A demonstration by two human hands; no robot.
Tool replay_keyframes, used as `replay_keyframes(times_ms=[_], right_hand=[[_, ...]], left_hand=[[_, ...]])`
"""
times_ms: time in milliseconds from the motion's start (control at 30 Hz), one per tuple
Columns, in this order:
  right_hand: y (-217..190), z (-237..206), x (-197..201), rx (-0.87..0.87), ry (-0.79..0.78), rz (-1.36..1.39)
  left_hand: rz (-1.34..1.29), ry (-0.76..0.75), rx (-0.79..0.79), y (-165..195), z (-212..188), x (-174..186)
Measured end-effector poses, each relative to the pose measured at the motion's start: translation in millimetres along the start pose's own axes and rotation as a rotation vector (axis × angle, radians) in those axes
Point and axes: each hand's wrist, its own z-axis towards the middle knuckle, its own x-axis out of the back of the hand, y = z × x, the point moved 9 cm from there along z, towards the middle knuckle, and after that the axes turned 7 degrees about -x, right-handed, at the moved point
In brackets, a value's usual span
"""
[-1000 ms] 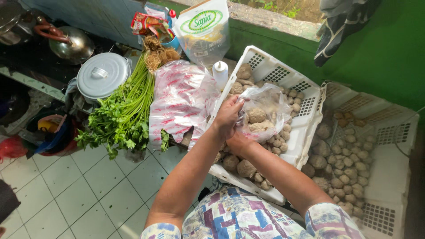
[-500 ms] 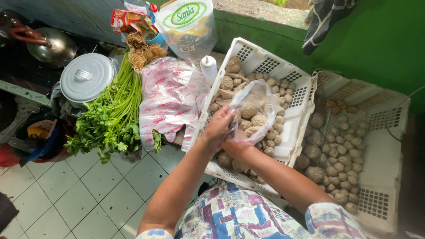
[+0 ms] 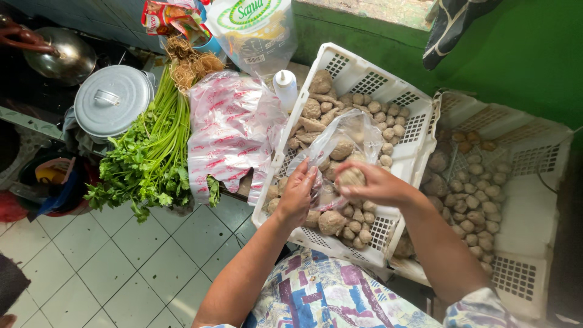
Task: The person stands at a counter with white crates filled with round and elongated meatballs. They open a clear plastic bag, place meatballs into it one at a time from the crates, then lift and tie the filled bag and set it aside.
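Bagging step: left hand (image 3: 297, 193) grips the clear bag (image 3: 340, 143) open, right hand (image 3: 370, 184) clasps a meatball (image 3: 350, 177) above the crate (image 3: 419, 130), needing a careful drop inside.

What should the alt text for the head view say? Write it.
A person's right hand holds a round beige meatball at a clear plastic bag that the left hand holds, over a white slotted plastic crate of meatballs. Leafy green celery lies left.

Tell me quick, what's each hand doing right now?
Left hand: closed, pinching the rim of the clear thin plastic bag.
Right hand: closed around a round grey-brown meatball at the bag's mouth.
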Motion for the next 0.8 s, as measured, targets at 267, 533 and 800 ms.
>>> replay_keyframes(times_ms=[267,533,800], right_hand=[[16,41,15,0.047,0.176,-0.4],[24,-10,46,-0.11,0.529,-1.132],[2,-21,10,-0.013,0.433,-1.184]], left_hand=[[-0.01,0.211,0.198,4,-15,-4],[0.073,-0.027,-0.006,-9,-7,16],[0.058,0.027,0.073,-14,-8,18]])
